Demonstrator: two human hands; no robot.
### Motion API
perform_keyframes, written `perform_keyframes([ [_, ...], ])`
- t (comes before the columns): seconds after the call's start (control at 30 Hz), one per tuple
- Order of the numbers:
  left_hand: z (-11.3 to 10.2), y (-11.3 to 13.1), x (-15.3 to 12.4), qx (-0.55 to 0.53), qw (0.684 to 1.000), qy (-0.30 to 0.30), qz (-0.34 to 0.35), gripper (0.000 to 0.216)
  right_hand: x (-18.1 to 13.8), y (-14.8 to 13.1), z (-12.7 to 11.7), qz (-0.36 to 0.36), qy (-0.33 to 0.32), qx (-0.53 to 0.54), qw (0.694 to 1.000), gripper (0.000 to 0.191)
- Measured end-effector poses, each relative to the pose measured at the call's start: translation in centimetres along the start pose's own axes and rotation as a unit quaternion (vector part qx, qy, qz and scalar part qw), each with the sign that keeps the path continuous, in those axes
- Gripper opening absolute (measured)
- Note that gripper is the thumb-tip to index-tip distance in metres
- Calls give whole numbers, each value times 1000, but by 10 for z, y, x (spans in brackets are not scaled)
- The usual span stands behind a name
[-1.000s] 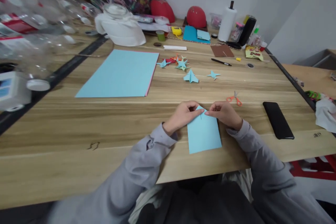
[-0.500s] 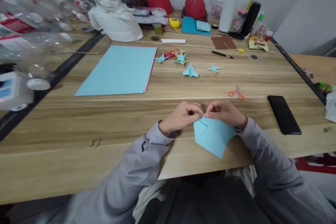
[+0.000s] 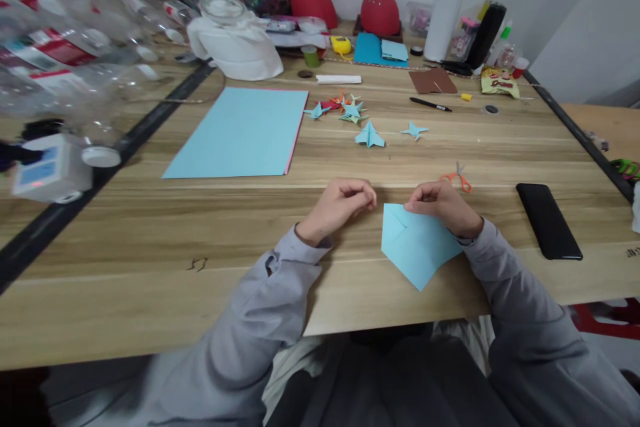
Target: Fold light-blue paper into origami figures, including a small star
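A folded sheet of light blue paper (image 3: 417,247) is held near the front edge of the table, its lower end coming to a point. My right hand (image 3: 443,205) pinches its top edge between thumb and fingers. Short creases or flaps show at the paper's upper left corner. Just left of that corner, apart from the paper, is my left hand (image 3: 345,205), its fingers curled together with nothing visible in them. Orange-handled scissors (image 3: 457,177) lie beyond my right hand.
A black phone (image 3: 549,221) lies to the right. Farther back are a stack of blue sheets (image 3: 240,137), several small folded paper planes (image 3: 370,135) and a black pen (image 3: 431,105). Plastic bottles (image 3: 75,73) crowd the left side, near a white device (image 3: 53,167).
My left hand has let go of the paper's top edge and moved away to the left. My right hand still pinches the paper. The view has shifted slightly.
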State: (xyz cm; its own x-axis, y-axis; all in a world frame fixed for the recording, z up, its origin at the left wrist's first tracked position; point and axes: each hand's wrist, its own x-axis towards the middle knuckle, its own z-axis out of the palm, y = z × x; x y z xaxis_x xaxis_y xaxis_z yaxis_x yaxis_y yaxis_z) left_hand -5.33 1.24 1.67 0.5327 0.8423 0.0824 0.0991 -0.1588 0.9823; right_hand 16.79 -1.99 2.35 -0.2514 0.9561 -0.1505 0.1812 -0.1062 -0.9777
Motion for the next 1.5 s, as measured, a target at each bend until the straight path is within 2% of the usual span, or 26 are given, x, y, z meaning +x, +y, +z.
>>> perform_keyframes([
  [0.07, 4, 0, 0, -19, 1000, 13, -20, 26, 0, 0, 2, 3, 5, 6, 1000, 33],
  [0.13, 12, 0, 0, -13, 999, -11, -28, 27, 0, 2, 4, -1, 1, 4, 1000, 33],
  [0.3, 25, 2, 0, 56, 996, -58, 49, 27, 0, 6, 10, -45, -40, -30, 998, 29],
  [0.43, 23, 3, 0, 73, 993, -73, 59, 26, -1, 7, 11, -64, -71, -43, 994, 24],
  [0.6, 18, 4, 0, 19, 999, -36, 33, 22, -1, 5, 10, -92, -23, -52, 994, 16],
  [0.7, 16, 4, 0, -5, 1000, -19, 18, 20, -1, 5, 7, -92, -15, -43, 995, 15],
  [0.9, 10, 4, -1, -36, 999, 41, 1, 21, -1, 2, -2, -62, 24, 7, 998, 18],
  [1.0, 13, 4, -1, -38, 999, 19, -3, 23, -3, 0, 3, -82, 32, 22, 996, 22],
  [1.07, 17, 4, -1, -38, 999, -3, -8, 24, -3, -1, 9, -83, 11, 2, 997, 28],
  [1.13, 20, 3, -1, -47, 999, 7, -18, 28, -3, 0, 13, -77, -9, -9, 997, 36],
  [1.23, 20, 2, 1, -65, 996, 52, -24, 32, -2, 3, 13, -97, 50, -2, 994, 43],
  [1.3, 19, 1, 2, -69, 996, 60, -18, 33, -2, 2, 10, -110, 86, -5, 990, 45],
  [1.5, 25, 3, -1, -41, 998, -10, -38, 30, -5, -3, 12, -71, 10, 0, 997, 45],
])
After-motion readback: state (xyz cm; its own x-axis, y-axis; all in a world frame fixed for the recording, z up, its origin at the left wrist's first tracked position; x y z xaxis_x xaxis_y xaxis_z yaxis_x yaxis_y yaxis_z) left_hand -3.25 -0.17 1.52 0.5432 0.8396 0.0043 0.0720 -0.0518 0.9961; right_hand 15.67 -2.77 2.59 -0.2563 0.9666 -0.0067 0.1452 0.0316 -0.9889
